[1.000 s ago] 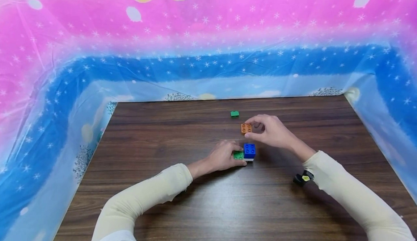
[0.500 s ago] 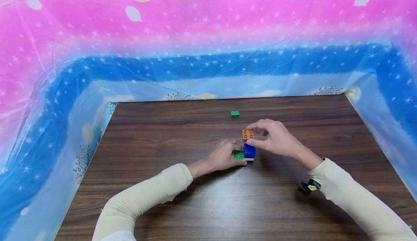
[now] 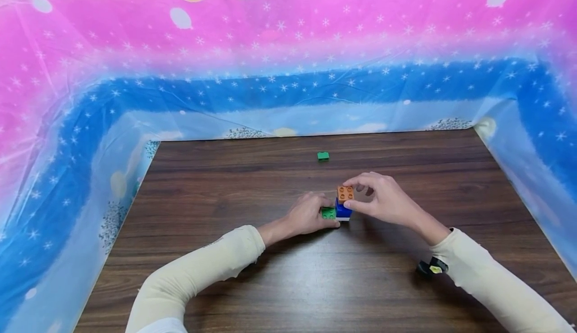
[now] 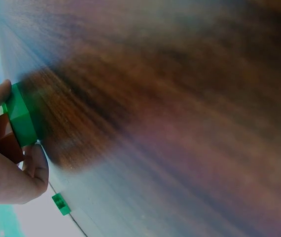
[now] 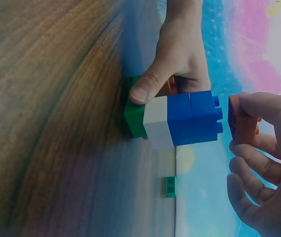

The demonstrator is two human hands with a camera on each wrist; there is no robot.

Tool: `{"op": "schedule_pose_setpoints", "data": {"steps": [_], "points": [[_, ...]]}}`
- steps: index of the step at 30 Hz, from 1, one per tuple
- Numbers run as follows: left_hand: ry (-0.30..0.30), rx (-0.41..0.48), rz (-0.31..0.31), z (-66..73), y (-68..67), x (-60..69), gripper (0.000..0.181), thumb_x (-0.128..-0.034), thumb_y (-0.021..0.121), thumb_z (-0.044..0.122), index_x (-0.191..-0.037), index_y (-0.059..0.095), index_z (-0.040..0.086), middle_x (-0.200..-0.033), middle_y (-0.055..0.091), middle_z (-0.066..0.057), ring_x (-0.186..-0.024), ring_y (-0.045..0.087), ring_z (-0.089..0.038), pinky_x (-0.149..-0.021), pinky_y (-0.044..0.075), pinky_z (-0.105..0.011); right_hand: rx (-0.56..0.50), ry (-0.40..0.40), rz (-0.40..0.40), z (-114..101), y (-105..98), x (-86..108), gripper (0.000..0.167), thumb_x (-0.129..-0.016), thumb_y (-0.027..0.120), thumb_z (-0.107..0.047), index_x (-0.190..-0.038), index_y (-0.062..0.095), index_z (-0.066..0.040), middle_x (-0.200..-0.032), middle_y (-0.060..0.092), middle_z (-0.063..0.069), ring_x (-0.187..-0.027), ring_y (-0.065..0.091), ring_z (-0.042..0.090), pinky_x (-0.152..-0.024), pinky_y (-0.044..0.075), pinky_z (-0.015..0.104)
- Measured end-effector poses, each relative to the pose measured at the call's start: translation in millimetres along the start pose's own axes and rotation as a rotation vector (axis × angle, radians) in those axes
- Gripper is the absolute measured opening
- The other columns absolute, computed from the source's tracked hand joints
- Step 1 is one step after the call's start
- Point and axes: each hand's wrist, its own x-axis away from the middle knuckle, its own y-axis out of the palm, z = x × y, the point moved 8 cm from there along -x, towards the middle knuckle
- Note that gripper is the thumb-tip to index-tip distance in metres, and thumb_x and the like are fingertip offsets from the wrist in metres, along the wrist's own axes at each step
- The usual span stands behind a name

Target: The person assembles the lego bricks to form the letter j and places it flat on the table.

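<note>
My left hand [image 3: 308, 214] pinches a green toy building brick [image 5: 136, 119] at the base of a stack on the table. On that brick sit a white brick [image 5: 158, 121] and two blue bricks [image 5: 194, 117], one on the other. An orange-brown brick [image 4: 5, 137], partly hidden by the left hand, also sits on the green one. My right hand [image 3: 383, 199] pinches an orange brick [image 5: 243, 121] between thumb and fingers. It is held just above the top blue brick's studs, with a small gap showing in the right wrist view.
A separate small green brick [image 3: 323, 156] lies farther back on the wooden table [image 3: 225, 173]. A patterned pink and blue cloth [image 3: 288, 87] rises around the back and sides. A black wrist device [image 3: 430, 268] hangs below the right sleeve.
My right hand has brought the orange brick toward me and over the blue bricks, from behind them. The left hand keeps its hold on the green base brick.
</note>
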Motion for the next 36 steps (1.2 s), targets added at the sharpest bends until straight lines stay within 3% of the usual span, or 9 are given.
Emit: {"op": "schedule_pose_setpoints", "data": {"steps": [14,24,36], "points": [[0.001,-0.006,0.009,-0.2,-2.3,0.6,0.044,-0.0873,0.081,0.043,-0.119,0.077,0.012,-0.1,0.074,0.003,-0.072,0.051,-0.007,-0.071,0.039,-0.026,-0.013,0.014,-0.018,0.8,8.7,6.5,0.043,-0.088,0.082,-0.038,-0.124,0.072,-0.017,-0.109,0.069,-0.003,-0.091,0.062,0.01,-0.075,0.054,0.033],[-0.009,-0.005,0.006,-0.5,-2.3,0.8,0.041,-0.0868,0.081,0.042,-0.116,0.078,0.013,-0.093,0.07,0.004,-0.071,0.051,-0.008,-0.069,0.039,-0.026,-0.016,0.02,-0.006,0.0,10.4,6.7,0.041,-0.086,0.084,-0.035,-0.122,0.072,-0.017,-0.105,0.07,-0.004,-0.091,0.063,0.013,-0.074,0.054,0.032],[-0.017,0.005,0.001,0.3,-0.1,1.3,0.045,-0.0859,0.082,0.043,-0.118,0.078,0.012,-0.096,0.071,0.004,-0.075,0.053,-0.006,-0.072,0.04,-0.025,-0.048,0.036,0.016,3.0,11.6,9.9,0.037,-0.087,0.084,-0.033,-0.118,0.075,-0.016,-0.104,0.07,-0.003,-0.088,0.062,0.011,-0.071,0.055,0.03]]}}
